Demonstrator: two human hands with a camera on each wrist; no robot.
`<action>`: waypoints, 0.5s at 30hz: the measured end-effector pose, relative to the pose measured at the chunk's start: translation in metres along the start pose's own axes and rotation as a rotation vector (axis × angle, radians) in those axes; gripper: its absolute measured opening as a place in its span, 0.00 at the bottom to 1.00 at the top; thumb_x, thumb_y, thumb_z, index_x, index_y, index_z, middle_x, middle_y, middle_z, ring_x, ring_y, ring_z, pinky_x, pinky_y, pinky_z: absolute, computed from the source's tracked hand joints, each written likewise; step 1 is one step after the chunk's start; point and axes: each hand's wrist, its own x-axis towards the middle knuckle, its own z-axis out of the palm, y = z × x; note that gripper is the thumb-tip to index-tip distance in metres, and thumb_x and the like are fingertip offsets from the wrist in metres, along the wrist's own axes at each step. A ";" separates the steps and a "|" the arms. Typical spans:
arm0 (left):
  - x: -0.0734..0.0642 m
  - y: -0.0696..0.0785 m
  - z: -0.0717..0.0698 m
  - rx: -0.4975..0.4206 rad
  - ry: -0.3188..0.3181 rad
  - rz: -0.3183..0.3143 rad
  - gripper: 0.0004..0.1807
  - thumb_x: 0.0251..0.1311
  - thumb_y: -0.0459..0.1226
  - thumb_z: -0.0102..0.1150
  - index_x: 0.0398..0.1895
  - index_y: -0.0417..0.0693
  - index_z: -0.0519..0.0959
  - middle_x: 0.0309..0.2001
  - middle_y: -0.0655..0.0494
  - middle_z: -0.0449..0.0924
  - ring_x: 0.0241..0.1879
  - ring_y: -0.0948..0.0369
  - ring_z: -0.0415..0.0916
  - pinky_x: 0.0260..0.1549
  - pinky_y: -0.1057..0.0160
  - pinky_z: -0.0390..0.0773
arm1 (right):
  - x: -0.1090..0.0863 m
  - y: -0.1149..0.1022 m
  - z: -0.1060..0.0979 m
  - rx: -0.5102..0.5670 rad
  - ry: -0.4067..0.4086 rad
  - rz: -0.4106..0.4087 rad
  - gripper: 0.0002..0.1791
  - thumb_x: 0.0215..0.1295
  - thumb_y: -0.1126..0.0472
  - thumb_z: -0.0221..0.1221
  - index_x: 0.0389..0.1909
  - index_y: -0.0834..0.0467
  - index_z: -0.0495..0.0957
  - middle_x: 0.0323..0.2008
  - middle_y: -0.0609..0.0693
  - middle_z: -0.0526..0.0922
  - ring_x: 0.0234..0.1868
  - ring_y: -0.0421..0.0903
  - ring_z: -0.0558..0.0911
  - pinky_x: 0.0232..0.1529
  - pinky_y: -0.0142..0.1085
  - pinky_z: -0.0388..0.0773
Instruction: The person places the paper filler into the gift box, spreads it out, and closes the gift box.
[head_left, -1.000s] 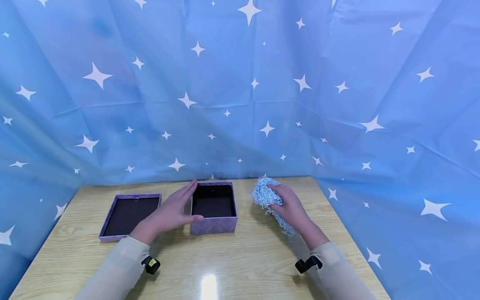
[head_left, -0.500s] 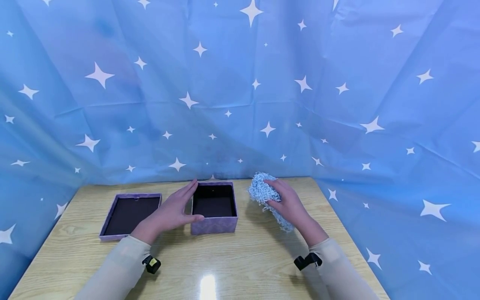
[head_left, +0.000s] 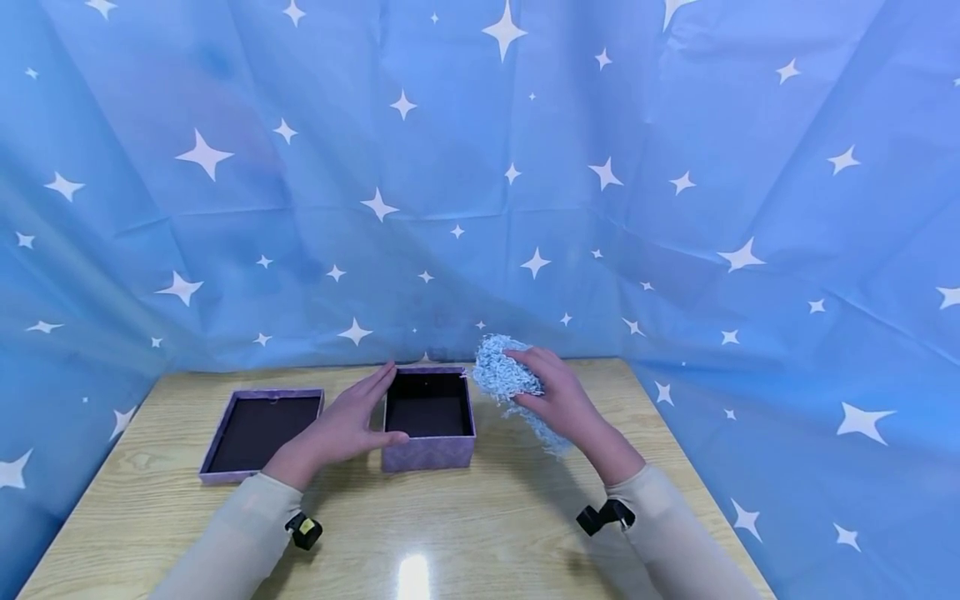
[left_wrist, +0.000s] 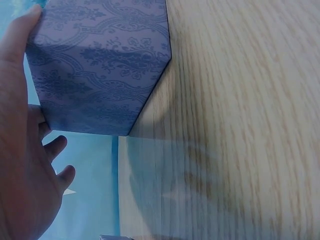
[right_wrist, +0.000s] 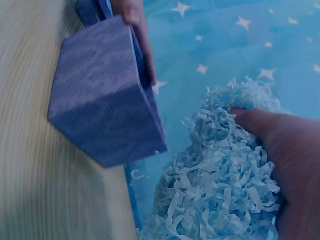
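A purple patterned box with a black inside stands on the table, its top uncovered. My left hand rests along the box's left side with straight fingers, fingertips at the back corner and thumb at the front rim. A clump of light blue shredded paper is in my right hand, raised over the table just right of the box. In the right wrist view the thumb presses into the shredded paper, and loose strands trail from it near the box.
The box's shallow lid lies with its black inside up, left of the box. A wooden table carries everything. A blue star-print curtain hangs behind and at both sides.
My right hand has lifted the shredded paper and carried it left to the box's right edge. My left hand and the box have stayed in place.
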 end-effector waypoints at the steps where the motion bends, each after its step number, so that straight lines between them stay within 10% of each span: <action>1: 0.000 0.000 0.000 0.000 -0.001 -0.001 0.65 0.67 0.64 0.73 0.93 0.53 0.43 0.92 0.52 0.40 0.87 0.38 0.47 0.80 0.30 0.57 | 0.002 -0.003 0.001 0.007 -0.005 0.001 0.40 0.64 0.72 0.76 0.77 0.55 0.78 0.58 0.51 0.86 0.62 0.54 0.81 0.56 0.53 0.85; 15: -0.001 -0.001 0.001 -0.010 0.008 0.006 0.67 0.65 0.69 0.70 0.93 0.53 0.43 0.92 0.54 0.39 0.87 0.38 0.47 0.79 0.30 0.57 | 0.034 -0.044 0.016 0.104 -0.106 -0.045 0.39 0.66 0.70 0.75 0.78 0.52 0.77 0.63 0.50 0.85 0.66 0.52 0.80 0.62 0.54 0.84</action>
